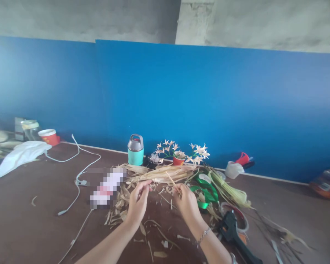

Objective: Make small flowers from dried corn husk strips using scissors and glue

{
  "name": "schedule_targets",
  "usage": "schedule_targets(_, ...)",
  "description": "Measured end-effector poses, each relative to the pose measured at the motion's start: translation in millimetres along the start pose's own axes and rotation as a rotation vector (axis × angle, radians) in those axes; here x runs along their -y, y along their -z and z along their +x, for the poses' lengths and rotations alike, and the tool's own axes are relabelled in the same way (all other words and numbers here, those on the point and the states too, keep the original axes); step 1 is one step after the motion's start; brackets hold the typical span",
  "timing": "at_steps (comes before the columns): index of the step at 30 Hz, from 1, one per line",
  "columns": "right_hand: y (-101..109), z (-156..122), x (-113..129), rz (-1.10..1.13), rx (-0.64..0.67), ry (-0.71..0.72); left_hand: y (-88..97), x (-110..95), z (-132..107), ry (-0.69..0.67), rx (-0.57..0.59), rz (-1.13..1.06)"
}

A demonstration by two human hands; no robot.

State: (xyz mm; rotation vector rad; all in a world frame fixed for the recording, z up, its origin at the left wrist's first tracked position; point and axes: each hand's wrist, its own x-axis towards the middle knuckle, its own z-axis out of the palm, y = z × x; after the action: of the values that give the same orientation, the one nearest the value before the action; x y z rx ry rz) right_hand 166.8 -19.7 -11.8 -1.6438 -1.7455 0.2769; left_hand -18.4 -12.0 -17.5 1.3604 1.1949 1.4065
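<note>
Both hands are raised over a brown table (30, 223), fingers pinched. My left hand (138, 200) pinches the end of a thin dry straw strip (156, 179). My right hand (185, 201) pinches a narrow straw sliver (172, 182) that sticks up and to the left. Just behind the hands lies a pile of dry straw leaves (159, 174). Straw scraps (154, 234) litter the table beneath my forearms.
A teal flask (135, 150) and a small red pot of straw flowers (178, 154) stand by the blue wall. Green ribbon (207, 192), a straw bundle (228, 189) and a black glue gun (233, 234) lie right. White cable (77, 183), white cloth (19, 156), red cup (49, 136) left.
</note>
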Motion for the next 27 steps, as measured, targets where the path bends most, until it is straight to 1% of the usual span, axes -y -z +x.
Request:
schedule_targets(2, 1.8, -2.0, 6.3, -0.092, 0.044, 0.006, -0.1, -1.0, -1.7, -0.012, -0.019, -0.023)
schedule_targets(4, 3.6, -4.8, 14.9, -0.128, 0.114, 0.0, 0.4, -2.2, -3.7, -0.019, -0.067, -0.069)
schedule_targets(5, 4.3, -6.8, 19.9, -0.124, 0.152, 0.007, 0.9, -2.8, -4.5, -0.029, -0.113, -0.096)
schedule_targets(7, 5.2, -13.0, 30.9, -0.07, 0.245, 0.046, 2.2, -4.0, -4.9, -0.068, -0.245, -0.157)
schedule_targets(8, 5.5, -17.2, 36.9, -0.033, 0.304, 0.084, 3.0, -4.4, -4.1, -0.093, -0.301, -0.201)
schedule_targets(9, 5.9, -22.1, 43.0, -0.001, 0.374, 0.135, 3.7, -4.7, -2.5, -0.112, -0.329, -0.264)
schedule_targets(10, 6.3, -27.5, 49.2, 0.013, 0.444, 0.207, 4.4, -4.7, -0.1, -0.116, -0.331, -0.341)
schedule_targets(12, 7.4, -38.3, 60.8, 0.002, 0.555, 0.384, 5.1, -4.2, 6.1, -0.076, -0.253, -0.533)
schedule_targets(14, 8.2, -46.8, 70.2, -0.059, 0.611, 0.478, 5.2, -3.3, 12.1, 0.007, -0.224, -0.631)
schedule_targets(15, 8.1, -49.7, 73.8, -0.102, 0.638, 0.494, 5.1, -3.0, 14.1, 0.035, -0.22, -0.65)
schedule_targets(17, 6.7, -52.9, 78.7, -0.193, 0.69, 0.492, 4.5, -3.0, 15.1, 0.065, -0.221, -0.652)
schedule_targets(19, 3.4, -53.9, 80.6, -0.258, 0.731, 0.477, 3.8, -3.6, 12.9, 0.062, -0.216, -0.627)
schedule_targets(22, -2.6, -55.5, 79.6, -0.289, 0.753, 0.46, 2.9, -3.3, 8.1, 0.039, -0.186, -0.576)
schedule_targets(25, -4.4, -56.0, 75.8, -0.219, 0.73, 0.43, 2.6, 0.8, 6.8, 0.035, -0.155, -0.557)
schedule_targets(27, -1.8, -52.6, 71.8, -0.079, 0.683, 0.395, 2.7, 4.7, 8.0, 0.031, -0.138, -0.545)
